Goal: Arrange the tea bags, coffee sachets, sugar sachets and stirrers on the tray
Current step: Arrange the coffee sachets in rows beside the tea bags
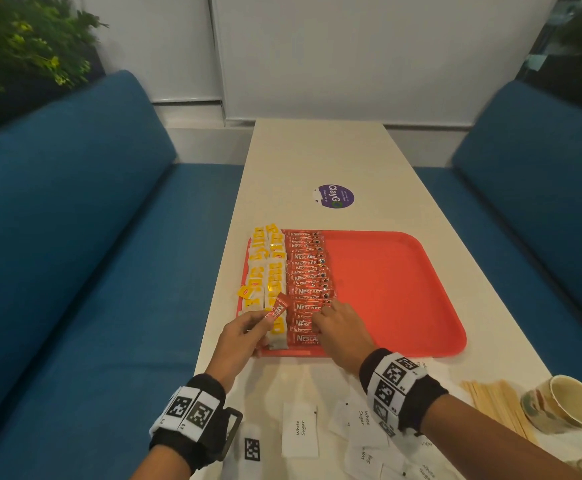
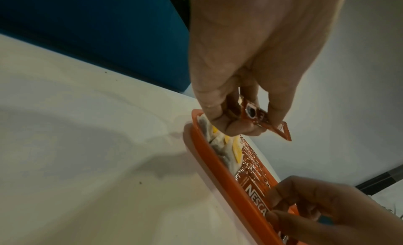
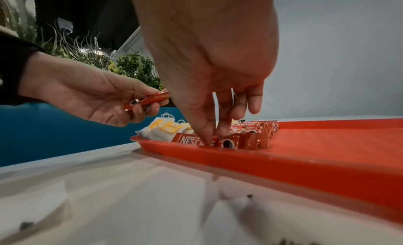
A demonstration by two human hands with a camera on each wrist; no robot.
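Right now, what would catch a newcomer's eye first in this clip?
The red tray in the middle of the white table, its left side lined with yellow tea bags and red coffee sachets. The left hand holds one coffee sachet while the right hand tidies the row.

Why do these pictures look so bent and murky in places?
Head view: wide lens bows the blue sofas outward; the corners darken. Left wrist view: dim and soft, with the left hand looming large and its shadow on the table. Right wrist view: the near table is blurred, while the tray stays fairly sharp.
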